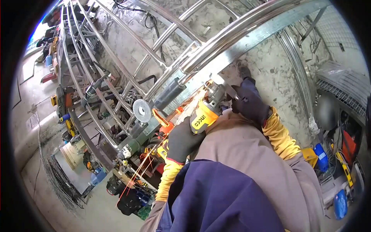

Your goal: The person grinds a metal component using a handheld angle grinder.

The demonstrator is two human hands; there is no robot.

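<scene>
A yellow and black angle grinder (205, 112) is pressed against a shiny steel rail frame (232, 34) overhead. My left hand (181, 140), in a black glove with a yellow cuff, grips the grinder's body. My right hand (249, 101), also in a black glove, holds the grinder near its head, close to the rail. Orange sparks (137, 170) stream down to the lower left from the grinding point.
A second grinder (141, 112) with a bare disc rests on the frame to the left. Curved steel tubes (96, 58) run across the view. Tools, boxes and wire coils (58, 181) crowd the concrete floor below; blue containers (320, 156) lie at the right.
</scene>
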